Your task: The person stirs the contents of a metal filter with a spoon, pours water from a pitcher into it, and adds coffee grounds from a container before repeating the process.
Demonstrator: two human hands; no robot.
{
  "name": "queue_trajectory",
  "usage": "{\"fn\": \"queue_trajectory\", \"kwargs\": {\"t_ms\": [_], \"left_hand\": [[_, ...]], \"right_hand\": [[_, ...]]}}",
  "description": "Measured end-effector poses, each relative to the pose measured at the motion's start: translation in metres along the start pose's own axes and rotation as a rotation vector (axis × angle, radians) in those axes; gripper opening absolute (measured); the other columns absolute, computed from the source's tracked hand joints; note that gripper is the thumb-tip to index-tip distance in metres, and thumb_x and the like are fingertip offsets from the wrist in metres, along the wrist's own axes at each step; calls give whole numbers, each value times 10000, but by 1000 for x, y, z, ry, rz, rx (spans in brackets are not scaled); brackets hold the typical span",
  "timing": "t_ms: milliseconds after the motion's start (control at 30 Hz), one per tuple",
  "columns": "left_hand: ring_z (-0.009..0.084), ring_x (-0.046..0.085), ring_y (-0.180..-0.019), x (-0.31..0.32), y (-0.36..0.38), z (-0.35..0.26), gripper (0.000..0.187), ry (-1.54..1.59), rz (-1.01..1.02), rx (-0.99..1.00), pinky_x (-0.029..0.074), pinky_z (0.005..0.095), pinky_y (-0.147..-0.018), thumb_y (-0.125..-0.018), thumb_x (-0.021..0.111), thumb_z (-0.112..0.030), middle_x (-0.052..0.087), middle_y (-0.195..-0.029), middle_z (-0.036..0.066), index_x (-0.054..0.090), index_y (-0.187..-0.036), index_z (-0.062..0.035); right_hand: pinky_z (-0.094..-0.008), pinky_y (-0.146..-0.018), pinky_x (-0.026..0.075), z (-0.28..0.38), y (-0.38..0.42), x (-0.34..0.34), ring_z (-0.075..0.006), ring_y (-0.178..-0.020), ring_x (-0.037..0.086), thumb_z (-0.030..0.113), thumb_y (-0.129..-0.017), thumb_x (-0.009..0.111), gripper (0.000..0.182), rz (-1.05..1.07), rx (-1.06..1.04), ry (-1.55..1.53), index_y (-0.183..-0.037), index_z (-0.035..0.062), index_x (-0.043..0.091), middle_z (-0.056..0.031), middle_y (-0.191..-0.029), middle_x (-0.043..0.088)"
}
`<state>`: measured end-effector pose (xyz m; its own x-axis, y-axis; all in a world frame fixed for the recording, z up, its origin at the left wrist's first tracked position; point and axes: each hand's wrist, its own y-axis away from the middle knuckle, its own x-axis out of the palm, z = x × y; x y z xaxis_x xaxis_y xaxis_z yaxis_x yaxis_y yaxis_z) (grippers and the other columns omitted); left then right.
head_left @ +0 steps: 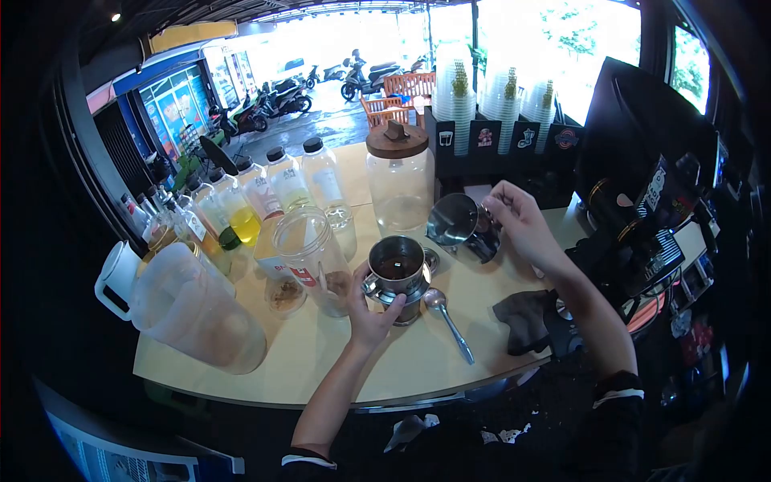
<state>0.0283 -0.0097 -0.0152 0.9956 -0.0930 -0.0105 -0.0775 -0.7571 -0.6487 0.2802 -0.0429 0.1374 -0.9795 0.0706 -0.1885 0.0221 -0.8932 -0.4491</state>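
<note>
Head view. Your left hand (371,312) grips the side of a metal filter cup (397,269) at table centre, fingers wrapped round its lower part; dark liquid or grounds show inside it. Your right hand (514,221), at about 2 o'clock from the cup, is closed on a small metal jug (456,221), tipped so its open mouth faces you; I cannot tell whether anything is left in it.

A spoon (446,317) lies on the table (401,369) at 4 o'clock from the cup, just beside its base. A dark cloth (526,317) sits farther out at 4 o'clock, near the table edge. At 9 o'clock stands a clear jar (313,257) with brown powder at the bottom; at 12 o'clock, an empty glass jar with a wooden lid (399,177).

Step in hand, as I judge it: steadying the filter cup while the jug is held clear of it. The next move calls for keeping your left grip firm and the jug level.
</note>
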Motion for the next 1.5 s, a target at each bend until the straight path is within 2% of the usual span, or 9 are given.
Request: {"fn": "queue_trajectory", "kwargs": {"t_ms": [133, 233, 300, 433, 500, 933, 1200, 1433, 1500], "left_hand": [[226, 533, -1115, 1, -1, 0, 679, 15, -7, 11, 408, 364, -970, -704, 782, -240, 540, -1167, 125, 472, -1260, -5], [225, 533, -1112, 0, -2, 1, 693, 4, -6, 12, 407, 366, -969, -696, 786, -262, 541, -1168, 124, 474, -1259, -7], [226, 532, -1113, 1, -2, 0, 697, 9, -13, 12, 406, 367, -968, -692, 788, -268, 541, -1167, 123, 476, -1258, -7], [227, 533, -1108, 3, -1, -6, 696, 13, -34, -2, 411, 364, -961, -688, 790, -272, 541, -1161, 121, 478, -1251, -6], [226, 534, -1105, 4, -1, -8, 694, 23, -35, -11, 414, 362, -957, -688, 790, -272, 541, -1160, 122, 479, -1248, -5], [211, 521, -1103, 4, -2, -12, 710, 22, -15, -22, 406, 350, -966, -686, 780, -273, 521, -1159, 110, 460, -1257, 1], [218, 516, -1116, 3, 1, -7, 720, 5, -32, -25, 400, 353, -975, -685, 782, -264, 519, -1173, 116, 453, -1271, -3], [222, 515, -1120, 3, -1, -9, 723, 7, -19, -8, 398, 355, -979, -685, 785, -243, 515, -1183, 117, 449, -1279, -5], [222, 516, -1120, 3, -1, -8, 723, 10, -19, -8, 397, 355, -979, -685, 785, -242, 516, -1182, 116, 449, -1279, -5]], "right_hand": [[-201, -602, 424, 14, -17, 7, -18, -669, 499, 143, -970, 532, 171, 60, -32, 84, -840, 39, 491, 32, -710, 511], [-193, -625, 479, 31, -23, 20, -14, -704, 540, 133, -963, 542, 182, 112, 7, 42, -830, 27, 477, 33, -693, 507], [-192, -661, 537, 44, -24, 31, -20, -745, 577, 114, -954, 545, 192, 154, 58, -101, -817, 10, 461, 31, -673, 498], [-194, -678, 566, 50, -30, 41, -28, -750, 591, 95, -949, 543, 181, 160, 71, 0, -820, -6, 464, 21, -663, 494], [-165, -536, 368, 53, -32, 47, 14, -607, 407, 123, -939, 583, 189, 148, 36, 116, -820, 22, 476, 59, -657, 462], [-200, -512, 318, 61, -39, 58, 9, -590, 355, 116, -897, 627, 188, 211, -70, 224, -806, 8, 503, 50, -633, 462], [-224, -506, 290, 61, -40, 61, -22, -576, 316, 127, -878, 650, 205, 201, -194, 405, -805, 6, 502, 50, -602, 340], [-234, -502, 283, 66, -40, 65, -37, -581, 303, 131, -863, 668, 239, 224, -147, 364, -789, 8, 477, 41, -614, 316], [-239, -500, 283, 65, -40, 66, -39, -581, 300, 131, -864, 666, 241, 222, -210, 411, -787, 10, 473, 38, -615, 312]]}}
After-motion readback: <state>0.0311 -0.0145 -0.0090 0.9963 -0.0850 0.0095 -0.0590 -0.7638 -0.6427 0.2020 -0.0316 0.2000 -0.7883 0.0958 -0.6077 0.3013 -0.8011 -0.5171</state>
